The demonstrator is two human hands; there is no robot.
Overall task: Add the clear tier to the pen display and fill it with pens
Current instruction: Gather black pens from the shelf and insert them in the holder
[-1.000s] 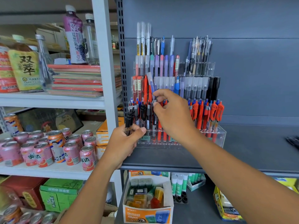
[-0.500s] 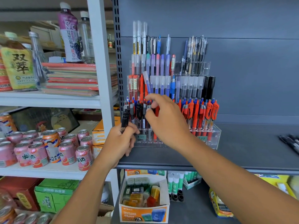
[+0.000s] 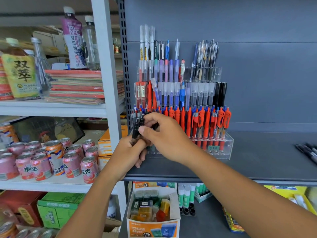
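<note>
A clear tiered pen display [image 3: 229, 143] stands on the dark grey shelf [image 3: 257, 162], packed with orange, blue, clear and black pens in stepped rows. The front clear tier holds orange pens [image 3: 207, 124] on its right side. My left hand [image 3: 127, 155] grips a small bunch of black pens [image 3: 137, 128] upright, just in front of the display's lower left corner. My right hand [image 3: 164, 136] reaches across to that bunch, thumb and fingers pinching the top of one black pen. One clear blue pen [image 3: 155, 91] leans crooked in the middle row.
More loose black pens [image 3: 308, 152] lie on the shelf at the far right. Left of the white upright [image 3: 106, 83] are drink cans [image 3: 51, 162], bottles and stacked notebooks [image 3: 77, 86]. A box of sharpeners [image 3: 152, 213] and glue sticks sit on the shelf below.
My right hand has dropped from the middle row down and left to the black pens held in my left hand. The crooked blue pen stays in the display, released.
</note>
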